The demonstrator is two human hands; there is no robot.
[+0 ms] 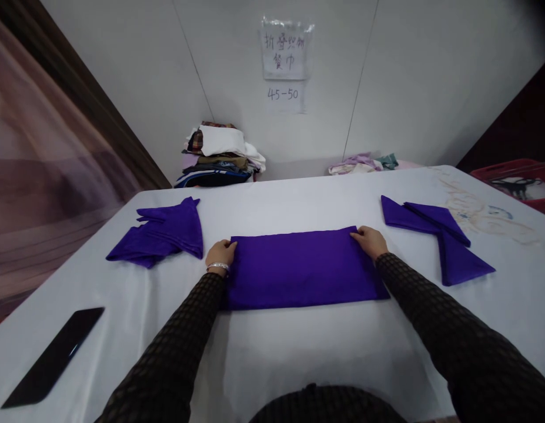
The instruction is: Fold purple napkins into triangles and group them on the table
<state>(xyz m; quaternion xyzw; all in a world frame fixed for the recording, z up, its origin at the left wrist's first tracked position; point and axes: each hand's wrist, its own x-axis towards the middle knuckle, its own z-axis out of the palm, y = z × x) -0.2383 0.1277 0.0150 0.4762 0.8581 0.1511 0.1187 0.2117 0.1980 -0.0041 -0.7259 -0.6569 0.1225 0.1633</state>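
Observation:
A purple cloth napkin [303,267], doubled into a wide rectangle, lies flat on the white table in front of me. My left hand [221,254] pinches its far left corner between thumb and fingers; a silver bracelet circles that wrist. At the far right corner, my right hand [370,241] grips the edge in the same way. Both hands are closed on the cloth. To the left sits a crumpled heap of purple cloth [166,232]. On the right rest folded purple napkins [435,235] in pointed, bow-like shapes, partly overlapping.
A dark flat phone-like slab [56,355] lies at the table's [263,205] left front. Beyond the far edge are a stack of clothes [223,155] and a low cloth pile [360,164]. A red basket [519,176] stands at right; a pink curtain [47,164] hangs at left.

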